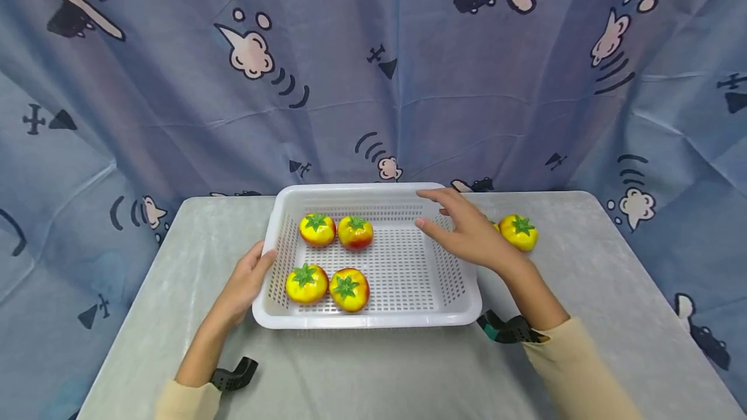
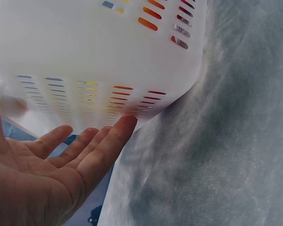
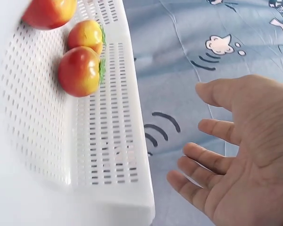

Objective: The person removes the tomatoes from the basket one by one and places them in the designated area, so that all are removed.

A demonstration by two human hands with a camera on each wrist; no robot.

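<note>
So the right hand [image 1: 467, 232] has its grip spread, thumb and fingers apart, nothing in it. It shows over the right end of the white basket [image 1: 366, 321]; the right wrist view shows a gap between fingertips and rim. One loose fruit [image 1: 518, 232] lies right beside that hand, on its right, with a sliver of another peeking out; the right is easily the nearer hand. Left hand [image 1: 248, 280] is pinching the basket's left rim, thumb over the edge. The basket's long axis runs left to right: smooth, slotted plastic. Four glossy, roundish yellow-red fruits with green leafy tops sit in its left half. Matte grey bench [image 1: 362, 374], creased blue curtain [image 1: 350, 102] behind.
</note>
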